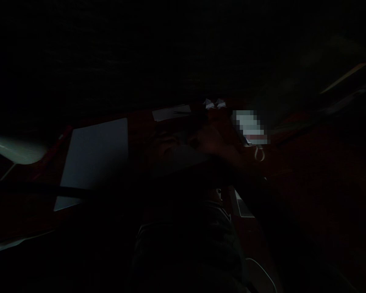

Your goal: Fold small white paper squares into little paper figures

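Note:
The scene is very dark, and much of both hands is lost in shadow. At the middle, my left hand (163, 143) has its fingers bent at the far edge of a pale piece of paper (187, 158). My right hand (212, 140) comes in from the right and closes on the same paper, its fingers only faintly visible. Beyond the hands lie flat pale sheets (163, 114) with a thin dark tool (183, 112) across them. Beside these stand two small folded paper pieces (209, 104).
To the left lies a large pale sheet (94, 150), with a red strip-like object (53, 148) and a rounded white object (16, 150) past it. At right is a blurred-out rectangular item (250, 127) with a light loop (259, 154). A white cord (264, 270) runs lower right.

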Demonstrator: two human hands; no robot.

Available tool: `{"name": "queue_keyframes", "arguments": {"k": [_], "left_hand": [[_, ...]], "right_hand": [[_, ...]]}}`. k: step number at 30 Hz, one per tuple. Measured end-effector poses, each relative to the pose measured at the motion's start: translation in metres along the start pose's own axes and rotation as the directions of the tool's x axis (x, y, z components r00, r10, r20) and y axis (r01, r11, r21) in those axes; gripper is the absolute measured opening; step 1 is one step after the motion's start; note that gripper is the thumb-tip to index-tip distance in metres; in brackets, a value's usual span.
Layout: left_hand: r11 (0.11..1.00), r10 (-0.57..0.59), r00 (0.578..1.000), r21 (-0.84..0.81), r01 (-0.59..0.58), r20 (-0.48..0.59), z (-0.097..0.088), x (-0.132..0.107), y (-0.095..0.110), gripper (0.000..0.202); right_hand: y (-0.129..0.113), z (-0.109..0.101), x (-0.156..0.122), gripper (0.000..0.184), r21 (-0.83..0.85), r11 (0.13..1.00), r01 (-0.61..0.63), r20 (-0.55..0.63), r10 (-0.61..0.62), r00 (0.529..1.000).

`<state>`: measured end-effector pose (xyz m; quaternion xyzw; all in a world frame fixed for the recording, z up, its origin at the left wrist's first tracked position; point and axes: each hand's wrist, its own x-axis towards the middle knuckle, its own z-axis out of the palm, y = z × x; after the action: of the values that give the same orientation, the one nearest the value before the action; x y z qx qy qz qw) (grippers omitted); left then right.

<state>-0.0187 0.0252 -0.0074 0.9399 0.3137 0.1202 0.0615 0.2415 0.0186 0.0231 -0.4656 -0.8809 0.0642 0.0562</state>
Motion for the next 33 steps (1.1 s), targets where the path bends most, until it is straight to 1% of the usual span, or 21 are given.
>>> {"name": "queue_keyframes", "arguments": {"k": [3,6,9,11,13,17,22,28,31,33], "left_hand": [[1.0,-0.002,1.0,-0.023,0.002,-0.006,-0.001,-0.001,0.002,0.035],[0.999,-0.006,1.0,-0.044,0.006,-0.002,-0.002,-0.001,0.002,0.037],[0.998,-0.022,1.0,-0.062,0.022,0.001,0.0,-0.002,-0.001,0.041],[0.996,-0.017,1.0,-0.086,0.018,0.004,0.002,-0.003,-0.005,0.045],[0.993,-0.001,1.0,-0.116,0.001,0.006,0.004,-0.004,-0.008,0.047],[0.988,0.011,1.0,-0.155,-0.011,0.004,0.004,-0.005,-0.01,0.048],[0.981,0.0,1.0,-0.194,-0.002,-0.009,0.005,-0.005,-0.011,0.049],[0.981,0.02,0.999,-0.194,-0.028,-0.043,0.009,-0.006,-0.014,0.048],[0.979,0.017,1.0,-0.201,-0.022,-0.026,0.008,-0.006,-0.013,0.047],[0.978,0.016,1.0,-0.21,-0.019,-0.014,0.006,-0.007,-0.011,0.048]], "right_hand": [[-0.003,-0.002,0.001,0.037,-0.003,1.0,0.004,0.025,-0.004,1.0],[-0.007,0.002,0.003,0.035,0.0,1.0,-0.022,0.039,0.022,0.999],[-0.007,0.011,0.005,0.033,0.034,0.997,-0.069,-0.008,0.07,0.998],[-0.003,0.016,0.006,0.035,0.083,0.992,-0.098,-0.058,0.103,0.993],[0.003,0.019,0.007,0.036,0.144,0.984,-0.101,-0.083,0.114,0.99],[0.015,0.022,0.011,0.033,0.251,0.966,-0.055,-0.063,0.073,0.995],[0.026,0.031,0.014,0.027,0.333,0.943,0.027,-0.125,0.016,0.992],[0.032,0.038,0.018,0.024,0.387,0.92,0.058,-0.151,0.001,0.988],[0.032,0.037,0.019,0.026,0.411,0.909,0.066,-0.136,-0.01,0.991],[0.031,0.036,0.019,0.027,0.416,0.908,0.048,-0.121,0.003,0.993]]}}
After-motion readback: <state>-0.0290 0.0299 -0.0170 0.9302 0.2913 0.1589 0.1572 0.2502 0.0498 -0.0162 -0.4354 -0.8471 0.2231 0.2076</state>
